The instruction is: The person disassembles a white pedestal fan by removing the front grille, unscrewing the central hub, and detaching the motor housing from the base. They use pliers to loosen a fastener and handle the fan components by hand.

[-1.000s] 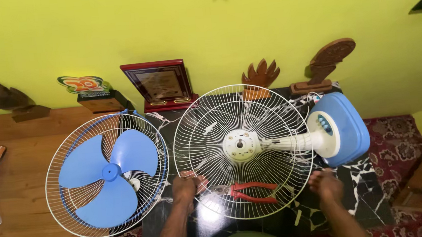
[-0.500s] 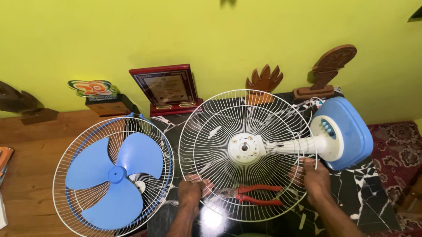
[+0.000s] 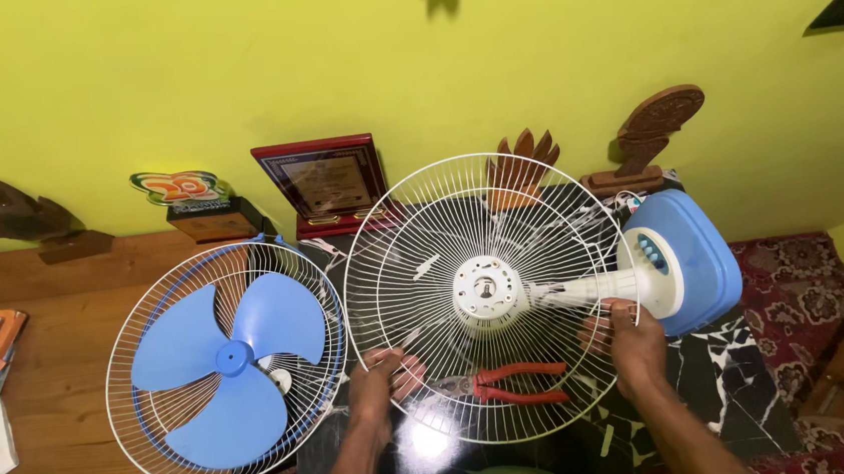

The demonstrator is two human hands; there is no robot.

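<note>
Both hands grip the white fan guard (image 3: 492, 297) on the black table (image 3: 726, 399): left hand (image 3: 381, 381) fingers curl through its wires, right hand (image 3: 629, 336) clasps the rim; red pliers (image 3: 519, 383) lie half-hidden behind the grille

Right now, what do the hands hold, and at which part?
Both hold the white fan guard: left hand at its lower-left wires, right hand at its right rim.

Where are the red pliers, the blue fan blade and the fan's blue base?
Pliers (image 3: 519, 382), head view, on a red handle.
Blade (image 3: 234, 358), head view, on its hub.
Base (image 3: 697, 257), head view, on its blue top.
</note>
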